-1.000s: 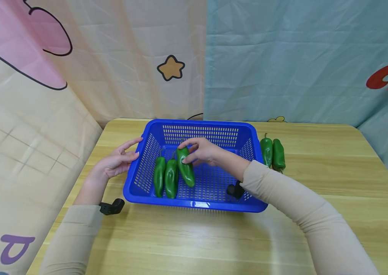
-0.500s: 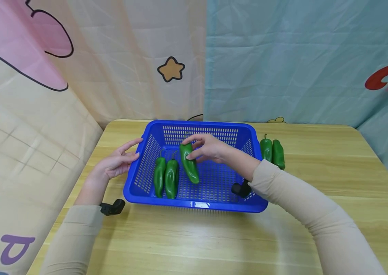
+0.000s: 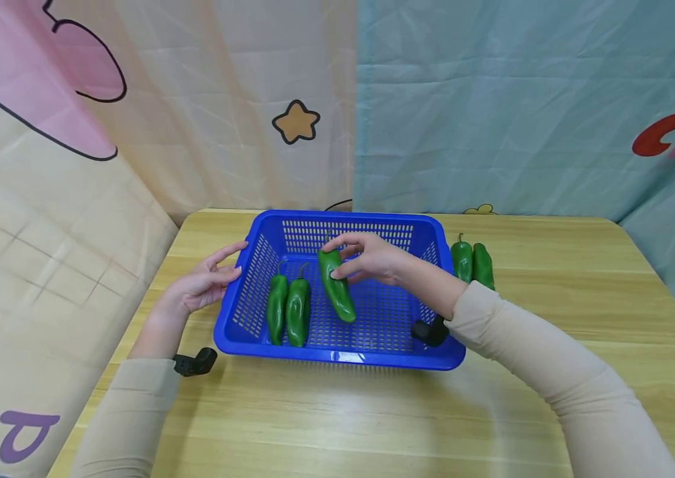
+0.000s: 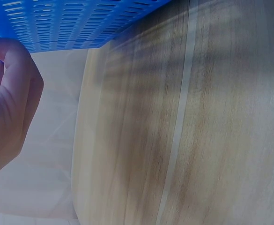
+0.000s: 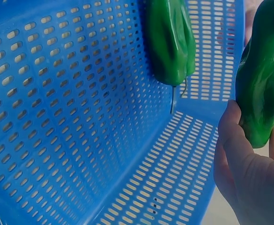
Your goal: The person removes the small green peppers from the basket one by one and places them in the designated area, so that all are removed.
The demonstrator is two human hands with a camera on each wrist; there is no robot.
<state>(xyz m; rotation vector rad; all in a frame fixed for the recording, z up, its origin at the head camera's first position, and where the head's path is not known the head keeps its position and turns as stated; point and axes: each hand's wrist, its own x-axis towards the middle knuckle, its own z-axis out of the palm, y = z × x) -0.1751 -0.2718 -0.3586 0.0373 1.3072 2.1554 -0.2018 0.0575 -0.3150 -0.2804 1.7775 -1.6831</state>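
A long green pepper (image 3: 342, 300) is pinched between the thumb and fingers of my right hand (image 3: 375, 260), inside the outline of the blue plastic basket (image 3: 337, 358). In the right wrist view the held pepper (image 5: 263, 79) appears apart from the basket floor. Two green peppers, a left one (image 3: 276, 309) and a right one (image 3: 297, 315), lie side by side in the basket's left part. My left hand (image 3: 202, 285) touches the basket's left rim with its thumb and index finger. Its lower fingers are partly hidden.
Beyond the basket's right side, two more green peppers (image 3: 462, 262) lie on the wooden table (image 3: 337, 425), partly behind my right sleeve. Patterned curtains (image 3: 468, 119) hang along the table's back. Each wrist carries a small black camera (image 3: 195, 362).
My right hand has moved a little to the right with the pepper, widening its distance from the two peppers in the basket. My left hand stays at the rim.
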